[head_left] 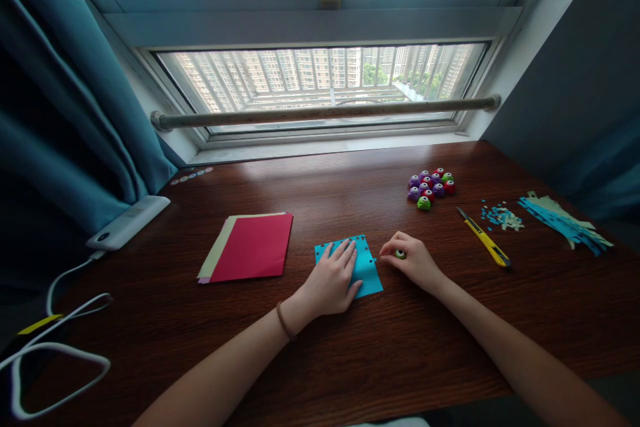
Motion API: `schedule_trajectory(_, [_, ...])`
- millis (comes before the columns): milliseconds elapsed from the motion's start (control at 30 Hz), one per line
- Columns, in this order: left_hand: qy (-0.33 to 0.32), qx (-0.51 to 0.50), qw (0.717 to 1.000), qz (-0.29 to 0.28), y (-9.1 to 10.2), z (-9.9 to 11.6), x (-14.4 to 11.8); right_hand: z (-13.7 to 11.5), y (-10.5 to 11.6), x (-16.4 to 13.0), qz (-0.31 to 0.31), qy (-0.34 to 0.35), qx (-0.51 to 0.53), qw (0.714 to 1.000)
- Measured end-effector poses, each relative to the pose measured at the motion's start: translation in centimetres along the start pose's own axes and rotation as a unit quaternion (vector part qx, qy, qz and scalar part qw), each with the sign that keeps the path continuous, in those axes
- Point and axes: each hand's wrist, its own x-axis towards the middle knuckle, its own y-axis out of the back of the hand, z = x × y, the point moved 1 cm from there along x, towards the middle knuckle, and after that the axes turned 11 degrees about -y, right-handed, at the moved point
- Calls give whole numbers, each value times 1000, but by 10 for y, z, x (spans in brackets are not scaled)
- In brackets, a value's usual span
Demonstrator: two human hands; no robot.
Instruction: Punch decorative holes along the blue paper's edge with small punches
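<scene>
My left hand [336,277] lies flat with fingers stretched over a square of blue paper [370,273]. Small dark holes run along the paper's top edge and near its corners. To the right of the paper, my right hand [413,260] is closed around a small green craft punch [400,253]; the fingers hide most of it. A tiny blue paper bit [375,259] shows at the paper's right edge, close to my right fingertips.
Several purple, red and green punches [431,187] cluster at the back right. A yellow utility knife [484,237], paper bits [501,216] and paper strips [565,220] lie rightward. Stacked coloured sheets [250,247] lie left, a white power strip [129,223] and cable [65,345] beyond.
</scene>
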Motion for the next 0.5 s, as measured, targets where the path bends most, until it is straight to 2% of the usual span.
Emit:
schedule_trajectory(200, [22,-4,999,-23,3,4,1,-4,-11,1,-10,-16,-114,993])
schedule_trajectory(500, [30,-6,999,-31,4,4,2,-7,-14,2,10,-40,-140,989])
